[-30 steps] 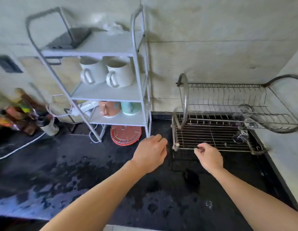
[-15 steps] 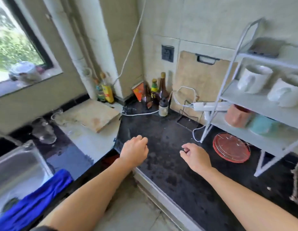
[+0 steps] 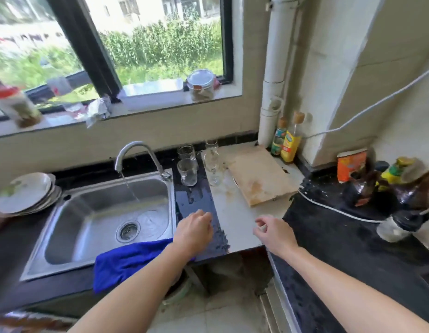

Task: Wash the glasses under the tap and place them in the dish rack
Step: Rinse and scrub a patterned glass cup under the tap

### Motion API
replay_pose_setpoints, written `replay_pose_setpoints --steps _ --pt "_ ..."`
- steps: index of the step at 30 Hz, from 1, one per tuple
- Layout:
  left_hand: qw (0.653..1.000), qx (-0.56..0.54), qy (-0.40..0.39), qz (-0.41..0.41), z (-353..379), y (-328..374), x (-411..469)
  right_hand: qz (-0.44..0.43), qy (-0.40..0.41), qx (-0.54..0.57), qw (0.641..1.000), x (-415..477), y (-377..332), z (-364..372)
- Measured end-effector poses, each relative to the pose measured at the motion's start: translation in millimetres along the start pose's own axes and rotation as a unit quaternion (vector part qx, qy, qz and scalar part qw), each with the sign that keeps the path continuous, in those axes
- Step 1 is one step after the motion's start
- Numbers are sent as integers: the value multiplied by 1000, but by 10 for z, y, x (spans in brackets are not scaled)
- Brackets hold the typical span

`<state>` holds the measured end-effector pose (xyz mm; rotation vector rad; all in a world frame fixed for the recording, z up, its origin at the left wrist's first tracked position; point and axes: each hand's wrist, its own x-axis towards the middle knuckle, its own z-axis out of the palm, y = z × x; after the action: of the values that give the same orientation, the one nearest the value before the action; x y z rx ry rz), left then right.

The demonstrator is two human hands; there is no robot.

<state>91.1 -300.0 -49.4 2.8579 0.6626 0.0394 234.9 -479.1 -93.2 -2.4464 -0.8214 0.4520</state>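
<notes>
Several clear glasses stand on the counter right of the sink: a tumbler (image 3: 187, 173) in front, another tumbler (image 3: 186, 152) behind it, and two taller glasses (image 3: 212, 169) beside them. The tap (image 3: 136, 152) runs a thin stream into the steel sink (image 3: 107, 215). My left hand (image 3: 193, 230) hovers over the wet dark counter at the sink's right rim, fingers curled, holding nothing. My right hand (image 3: 274, 233) hangs over the pale counter, fingers loosely curled and empty. The dish rack is out of view.
A blue cloth (image 3: 127, 260) drapes over the sink's front edge. Stacked plates (image 3: 26, 193) sit left of the sink. A wooden cutting board (image 3: 261, 174) lies right of the glasses. Bottles (image 3: 289, 140) stand in the corner, more bottles (image 3: 391, 181) and a white cable (image 3: 338, 207) at right.
The view has swung left from the dish rack and shelf to the sink and window. Both hands stay empty and now hover near the sink.
</notes>
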Motion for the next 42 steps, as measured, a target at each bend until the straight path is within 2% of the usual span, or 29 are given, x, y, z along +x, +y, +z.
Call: replay_pose_setpoints --steps 3,6,10,13,16,19,23,25,29,32,34,35,36,39,42 --pt "997 -19 1 -73 -6 -400 62 -34 -51 -26 998 425 -395 196" --pt "993 -28 -11 -113 14 -724 119 -50 -87 -34 994 763 -714 356" --pt "987 -41 -32 -150 69 -1321 272 -24 -105 12 994 1329 -1185 744" --pt "983 -64 -39 -167 114 -1782 385 75 -90 128 985 1766 -1552 1074" --pt "980 -91 -52 -168 177 -2216 481 232 -36 267 935 2244 -1896 1319" --pt "977 -106 -81 -165 247 -2583 534 309 -2 302 902 2627 -2098 1465" --pt "972 -112 -110 -172 325 -2931 549 334 4 280 900 2879 -2128 1638" --pt "970 -114 -118 -181 354 -3047 553 334 17 245 910 2892 -2143 1661" --pt "962 -143 -121 -199 402 -3198 597 277 38 184 942 2685 -2209 1627" --pt "947 -190 -113 -233 396 -3259 625 219 -10 175 960 2510 -2345 1592" --pt "922 -246 -111 -277 399 -3290 603 195 -81 197 958 2408 -2535 1578" --pt "899 -290 -109 -308 408 -3309 588 193 -125 208 951 2369 -2638 1592" --pt "863 -351 -103 -348 394 -3328 572 194 -166 216 942 2326 -2760 1605" --pt "713 -538 -54 -447 338 -3408 535 216 -275 241 905 2276 -3027 1813" --pt "611 -617 -20 -496 336 -3537 491 254 -335 265 868 2192 -3250 2051"
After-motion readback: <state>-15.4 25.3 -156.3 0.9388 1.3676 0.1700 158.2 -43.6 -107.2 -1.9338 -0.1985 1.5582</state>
